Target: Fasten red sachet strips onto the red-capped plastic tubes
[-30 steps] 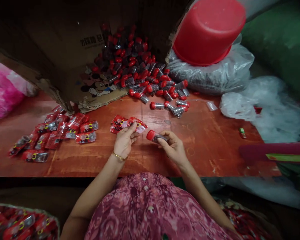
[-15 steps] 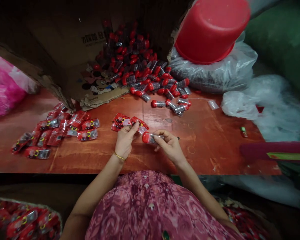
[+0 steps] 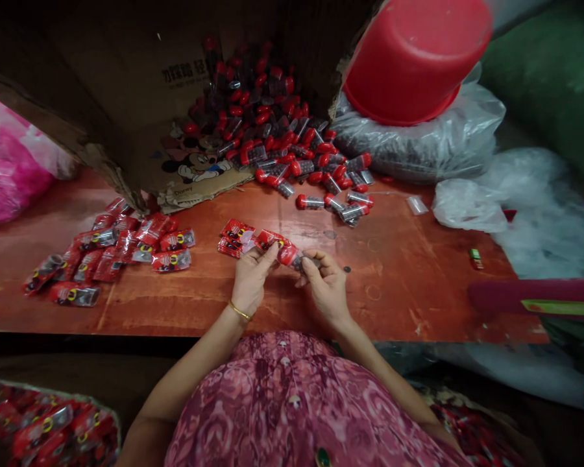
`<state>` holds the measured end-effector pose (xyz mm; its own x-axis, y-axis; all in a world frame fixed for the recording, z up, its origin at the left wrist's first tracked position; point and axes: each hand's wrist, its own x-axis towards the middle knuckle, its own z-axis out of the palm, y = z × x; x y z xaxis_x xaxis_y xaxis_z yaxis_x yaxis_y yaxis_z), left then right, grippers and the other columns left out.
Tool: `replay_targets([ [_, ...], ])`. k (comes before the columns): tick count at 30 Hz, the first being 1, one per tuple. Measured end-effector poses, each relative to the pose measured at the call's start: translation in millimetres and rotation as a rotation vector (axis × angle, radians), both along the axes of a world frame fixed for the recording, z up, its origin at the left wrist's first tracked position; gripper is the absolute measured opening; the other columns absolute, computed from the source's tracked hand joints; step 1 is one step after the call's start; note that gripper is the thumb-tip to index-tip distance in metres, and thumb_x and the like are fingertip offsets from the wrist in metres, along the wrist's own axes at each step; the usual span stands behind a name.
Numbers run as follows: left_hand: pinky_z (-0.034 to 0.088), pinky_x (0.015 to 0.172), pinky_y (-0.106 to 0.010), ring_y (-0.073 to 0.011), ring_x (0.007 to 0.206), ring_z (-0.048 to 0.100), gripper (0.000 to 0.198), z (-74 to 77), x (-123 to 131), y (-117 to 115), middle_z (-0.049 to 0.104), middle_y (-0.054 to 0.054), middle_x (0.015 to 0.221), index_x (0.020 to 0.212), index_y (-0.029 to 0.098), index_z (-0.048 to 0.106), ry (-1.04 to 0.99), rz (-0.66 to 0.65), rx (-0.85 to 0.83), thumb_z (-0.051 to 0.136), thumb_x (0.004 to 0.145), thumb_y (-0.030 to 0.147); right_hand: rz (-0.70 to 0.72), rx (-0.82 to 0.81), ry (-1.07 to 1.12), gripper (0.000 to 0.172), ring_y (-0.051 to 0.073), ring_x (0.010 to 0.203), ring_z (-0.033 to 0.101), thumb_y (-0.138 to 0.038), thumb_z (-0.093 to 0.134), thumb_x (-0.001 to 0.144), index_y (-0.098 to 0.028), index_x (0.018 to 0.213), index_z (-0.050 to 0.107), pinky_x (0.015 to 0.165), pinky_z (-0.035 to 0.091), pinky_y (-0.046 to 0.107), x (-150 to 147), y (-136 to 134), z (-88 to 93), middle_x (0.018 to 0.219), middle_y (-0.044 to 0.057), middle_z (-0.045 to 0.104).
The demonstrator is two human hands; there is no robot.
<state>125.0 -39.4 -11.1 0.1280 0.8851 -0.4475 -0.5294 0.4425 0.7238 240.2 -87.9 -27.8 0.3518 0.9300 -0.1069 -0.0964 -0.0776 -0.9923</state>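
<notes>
Pinched in my left hand [image 3: 253, 275] is a red printed plastic sleeve [image 3: 268, 239]. My right hand [image 3: 327, 285] grips a small clear tube with a red cap [image 3: 288, 254], its dark contents partly covered by my fingers. The capped end of the tube meets the open end of the sleeve between my two hands; how far it sits inside I cannot tell. Just left of my left hand lies a small stack of flat red sleeves [image 3: 236, 232] on the table.
Loose red-capped tubes [image 3: 316, 159] spill from a cardboard box [image 3: 185, 188] onto the red-brown table [image 3: 418, 272]. Sleeved tubes [image 3: 126, 243] lie in a heap at left. A red bucket [image 3: 413, 65] rests upside down on a plastic bag [image 3: 409, 149] at right.
My hands have come together. The red-capped tube has moved from beside the sleeve to its end, and the cap now appears behind printed film.
</notes>
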Motion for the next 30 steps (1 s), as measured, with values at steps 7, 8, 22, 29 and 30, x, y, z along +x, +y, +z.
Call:
replay_targets([
  [7, 0.048, 0.071, -0.026, -0.0120, 0.065, 0.062, 0.035, -3.9, 8.2, -4.2, 0.067, 0.000, 0.069, 0.069, 0.014, 0.064, -0.024, 0.008, -0.014, 0.084, 0.045, 0.030, -0.048, 0.039, -0.135, 0.022, 0.007, 0.047, 0.046, -0.039, 0.059, 0.078, -0.021, 0.089, 0.055, 0.047, 0.041, 0.022, -7.2, 4.6, -6.1, 0.064, -0.005, 0.055],
  [8, 0.049, 0.071, -0.026, -0.0123, 0.066, 0.062, 0.035, -5.0, 8.3, -3.5, 0.068, 0.000, 0.070, 0.069, 0.014, 0.064, -0.023, 0.010, -0.017, 0.084, 0.046, 0.030, -0.051, 0.047, -0.161, 0.021, 0.007, 0.048, 0.046, -0.038, 0.059, 0.078, -0.021, 0.089, 0.056, 0.048, 0.041, 0.022, -6.6, 5.7, -7.2, 0.065, -0.005, 0.055],
  [22, 0.046, 0.062, -0.023, -0.0124, 0.065, 0.060, 0.031, -9.2, 1.1, 5.8, 0.066, 0.000, 0.068, 0.071, 0.015, 0.063, -0.046, 0.003, 0.078, 0.081, 0.051, 0.032, 0.107, 0.014, 0.107, 0.036, 0.008, 0.053, 0.057, -0.048, 0.065, 0.071, -0.022, 0.092, 0.050, 0.054, 0.052, 0.023, -19.0, 16.2, -5.2, 0.076, -0.004, 0.061],
  [29, 0.046, 0.069, -0.024, -0.0118, 0.068, 0.061, 0.030, -8.6, -6.5, 11.2, 0.066, 0.000, 0.069, 0.069, 0.015, 0.064, -0.056, 0.047, 0.057, 0.082, 0.051, 0.031, 0.178, -0.010, 0.077, 0.035, 0.010, 0.045, 0.058, -0.047, 0.071, 0.066, -0.021, 0.083, 0.055, 0.050, 0.051, 0.025, -12.4, 22.9, -14.3, 0.065, -0.003, 0.065],
  [30, 0.046, 0.067, -0.024, -0.0118, 0.066, 0.061, 0.030, -9.0, -8.5, 12.4, 0.066, 0.000, 0.068, 0.069, 0.014, 0.064, -0.053, 0.034, 0.055, 0.082, 0.051, 0.032, 0.185, -0.009, 0.080, 0.034, 0.010, 0.044, 0.058, -0.046, 0.072, 0.064, -0.021, 0.080, 0.055, 0.049, 0.050, 0.025, -14.2, 25.9, -13.6, 0.063, -0.003, 0.065],
])
